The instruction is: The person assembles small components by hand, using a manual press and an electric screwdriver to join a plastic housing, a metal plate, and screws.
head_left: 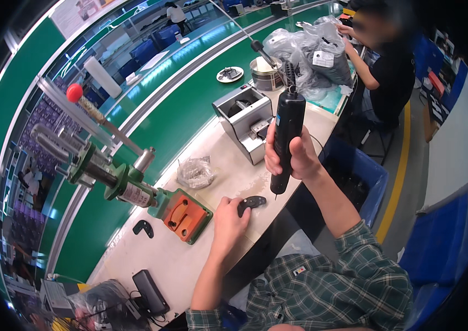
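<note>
Right grip (303,157) wraps black screwdriver (290,118) — left grip (229,219) pinches dark curved part (255,203).

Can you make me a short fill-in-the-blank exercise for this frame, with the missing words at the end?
1. The right hand grips an electric screwdriver with its tip pointing ____.
2. The left hand touches a curved part that is ____ in colour.
3. The round knob on the green press is ____ in colour.
4. A second curved part lies to the ____ of the orange block in the picture.

Missing words: down; black; red; left
</note>
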{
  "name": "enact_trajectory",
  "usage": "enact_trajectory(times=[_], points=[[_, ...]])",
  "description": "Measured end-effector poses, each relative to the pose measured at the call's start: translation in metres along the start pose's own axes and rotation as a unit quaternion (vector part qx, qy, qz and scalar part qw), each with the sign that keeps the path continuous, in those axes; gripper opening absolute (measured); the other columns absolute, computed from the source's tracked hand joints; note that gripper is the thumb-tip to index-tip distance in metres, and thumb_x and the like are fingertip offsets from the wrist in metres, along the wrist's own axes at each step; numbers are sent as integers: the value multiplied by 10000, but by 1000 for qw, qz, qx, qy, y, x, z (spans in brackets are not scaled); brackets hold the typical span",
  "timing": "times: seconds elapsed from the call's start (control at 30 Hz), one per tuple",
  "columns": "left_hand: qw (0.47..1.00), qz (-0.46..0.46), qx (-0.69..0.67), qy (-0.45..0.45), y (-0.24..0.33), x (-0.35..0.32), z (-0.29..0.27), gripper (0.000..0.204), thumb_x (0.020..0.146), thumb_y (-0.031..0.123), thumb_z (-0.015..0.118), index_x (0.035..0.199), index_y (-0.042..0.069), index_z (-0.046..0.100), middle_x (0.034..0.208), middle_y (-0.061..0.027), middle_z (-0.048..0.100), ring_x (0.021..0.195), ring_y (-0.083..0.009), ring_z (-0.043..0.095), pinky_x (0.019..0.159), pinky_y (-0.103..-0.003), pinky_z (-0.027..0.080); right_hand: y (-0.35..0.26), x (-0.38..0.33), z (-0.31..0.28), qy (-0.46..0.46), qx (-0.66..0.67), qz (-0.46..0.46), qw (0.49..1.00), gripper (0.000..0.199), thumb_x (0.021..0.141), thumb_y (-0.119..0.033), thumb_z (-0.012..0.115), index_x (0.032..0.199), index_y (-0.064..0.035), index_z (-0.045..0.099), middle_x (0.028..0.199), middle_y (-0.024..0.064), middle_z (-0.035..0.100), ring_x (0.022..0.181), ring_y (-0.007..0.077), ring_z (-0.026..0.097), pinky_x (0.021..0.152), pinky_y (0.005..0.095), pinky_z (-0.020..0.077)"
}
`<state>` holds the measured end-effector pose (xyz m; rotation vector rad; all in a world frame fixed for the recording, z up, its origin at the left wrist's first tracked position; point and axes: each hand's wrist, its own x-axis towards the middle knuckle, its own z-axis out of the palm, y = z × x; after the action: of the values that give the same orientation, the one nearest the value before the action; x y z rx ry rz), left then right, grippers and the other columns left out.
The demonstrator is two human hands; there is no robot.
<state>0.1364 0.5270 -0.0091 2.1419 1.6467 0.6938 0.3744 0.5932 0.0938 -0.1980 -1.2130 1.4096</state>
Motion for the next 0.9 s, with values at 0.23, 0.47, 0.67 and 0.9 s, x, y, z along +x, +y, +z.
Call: enact_trajectory(times=[0.23,0.47,0.67,0.9], points=[[989,-105,-107,-14,1,-2,-12,395,801,291,806,1083,15,824,899,-205,732,797,-297,720,791,-393,567,-6,-9,-8,8,20,-7,1000,750,823,-711,789,1055,-30,577,687,52,595,543,132,592,512,295,508],[990,-98,-95,-17,0,4,-14,404,792,300,805,1082,19,825,937,-207,752,814,-284,728,799,-382,567,-4,-3,-6,-28,13,-3,1000,759,821,-716,787,1059,-27,577,690,57,607,546,130,598,515,294,509],[993,-62,-100,1,-10,-2,-1,360,791,236,824,1059,2,773,930,-182,689,862,-318,697,807,-415,564,-13,11,-10,22,-100,-58,993,698,866,-666,790,1069,-30,589,697,38,613,556,114,605,510,271,495],[998,-9,-47,42,1,-14,17,346,804,181,800,1080,18,672,1043,-198,628,922,-381,667,823,-472,558,-21,99,-47,180,-211,-208,938,490,1010,-497,724,921,-31,601,662,30,616,513,103,597,463,255,464]])
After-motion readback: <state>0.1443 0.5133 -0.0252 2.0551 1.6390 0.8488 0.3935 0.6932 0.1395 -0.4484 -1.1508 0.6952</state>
